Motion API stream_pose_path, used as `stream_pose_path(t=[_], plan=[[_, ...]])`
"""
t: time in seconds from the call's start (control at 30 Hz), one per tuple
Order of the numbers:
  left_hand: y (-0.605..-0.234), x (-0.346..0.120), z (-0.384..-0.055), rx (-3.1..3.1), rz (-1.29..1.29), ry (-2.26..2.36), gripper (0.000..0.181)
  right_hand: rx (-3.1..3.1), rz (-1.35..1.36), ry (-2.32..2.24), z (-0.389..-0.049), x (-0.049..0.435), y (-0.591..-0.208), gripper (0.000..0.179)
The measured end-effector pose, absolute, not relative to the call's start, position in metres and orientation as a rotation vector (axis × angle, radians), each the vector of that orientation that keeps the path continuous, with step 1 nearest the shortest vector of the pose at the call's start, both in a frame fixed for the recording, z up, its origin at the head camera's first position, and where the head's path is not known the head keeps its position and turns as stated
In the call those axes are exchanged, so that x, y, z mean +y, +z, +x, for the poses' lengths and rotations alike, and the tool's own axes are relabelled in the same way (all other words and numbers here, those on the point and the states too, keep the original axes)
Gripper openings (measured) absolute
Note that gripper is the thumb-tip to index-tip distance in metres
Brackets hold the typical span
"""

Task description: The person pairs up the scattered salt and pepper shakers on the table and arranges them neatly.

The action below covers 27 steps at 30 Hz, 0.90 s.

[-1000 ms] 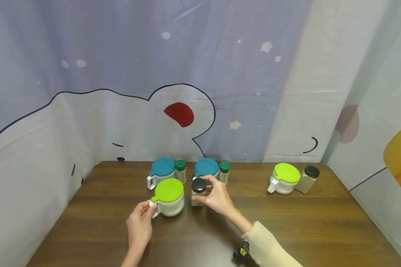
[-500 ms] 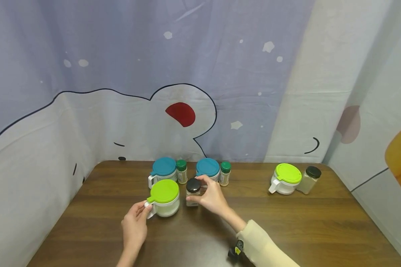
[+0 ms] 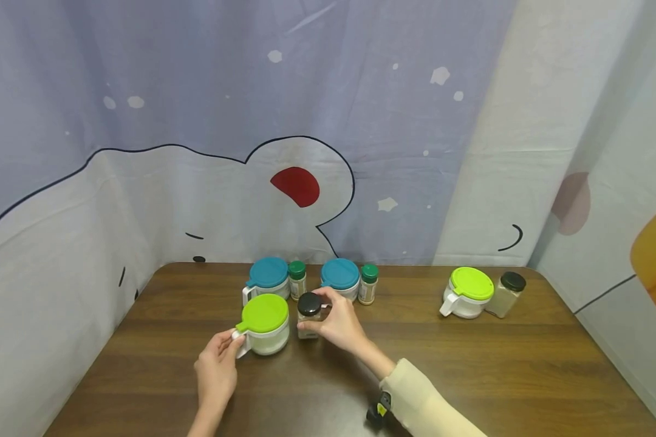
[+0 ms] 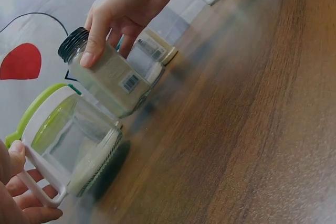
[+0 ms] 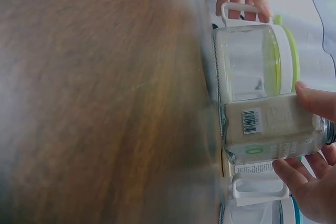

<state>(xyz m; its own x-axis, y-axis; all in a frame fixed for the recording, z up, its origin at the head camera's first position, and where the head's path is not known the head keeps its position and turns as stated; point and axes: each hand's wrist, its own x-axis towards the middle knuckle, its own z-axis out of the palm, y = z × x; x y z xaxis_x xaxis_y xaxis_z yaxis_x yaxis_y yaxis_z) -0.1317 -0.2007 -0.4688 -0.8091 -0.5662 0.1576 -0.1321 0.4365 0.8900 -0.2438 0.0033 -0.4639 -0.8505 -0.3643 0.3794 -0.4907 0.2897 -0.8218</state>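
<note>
My left hand (image 3: 216, 367) pinches the white handle of a glass seasoning jar (image 3: 268, 341) with a lime-green lid; white contents lie low in it in the left wrist view (image 4: 86, 163). To its right, my right hand (image 3: 339, 320) grips a square glass spice jar (image 3: 308, 326) with a black lid, thumb on one side and fingers on the other. The left wrist view shows that spice jar (image 4: 113, 80) filled with pale powder and bearing a barcode label. In the right wrist view the spice jar (image 5: 273, 124) overlaps the green-lidded jar (image 5: 247, 61).
Behind the hands stand two blue-lidded jars (image 3: 269, 272) (image 3: 340, 273) and two small green-capped bottles (image 3: 297, 282) (image 3: 368, 285). Farther right on the wooden table (image 3: 470, 376) are another lime-lidded jar (image 3: 468, 290) and a black-lidded spice jar (image 3: 505, 296). A patterned curtain (image 3: 393, 182) hangs behind.
Both hands have moved left together, the left hand with the lime-lidded jar and the right hand with the black-lidded spice jar. The things behind stay where they were.
</note>
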Motion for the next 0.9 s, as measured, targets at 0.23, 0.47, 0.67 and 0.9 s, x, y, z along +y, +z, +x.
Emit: stream_pose_path(t=[0.23, 0.47, 0.67, 0.9], plan=[[-0.468, -0.204, -0.134, -2.252, 0.585, -1.376, 0.024, -2.432, 0.803, 1.616, -0.247, -0.001, -0.465, 0.057], [-0.468, -0.205, -0.135, -2.254, 0.608, -1.345, 0.024, -2.417, 0.807, 1.677, -0.248, -0.007, -0.464, 0.056], [-0.47, -0.208, -0.136, -2.252, 0.606, -1.337, 0.023, -2.468, 0.79, 1.619, -0.248, -0.011, -0.465, 0.058], [-0.473, -0.21, -0.137, -2.253, 0.607, -1.338, 0.024, -2.468, 0.823, 1.588, -0.248, -0.014, -0.467, 0.056]])
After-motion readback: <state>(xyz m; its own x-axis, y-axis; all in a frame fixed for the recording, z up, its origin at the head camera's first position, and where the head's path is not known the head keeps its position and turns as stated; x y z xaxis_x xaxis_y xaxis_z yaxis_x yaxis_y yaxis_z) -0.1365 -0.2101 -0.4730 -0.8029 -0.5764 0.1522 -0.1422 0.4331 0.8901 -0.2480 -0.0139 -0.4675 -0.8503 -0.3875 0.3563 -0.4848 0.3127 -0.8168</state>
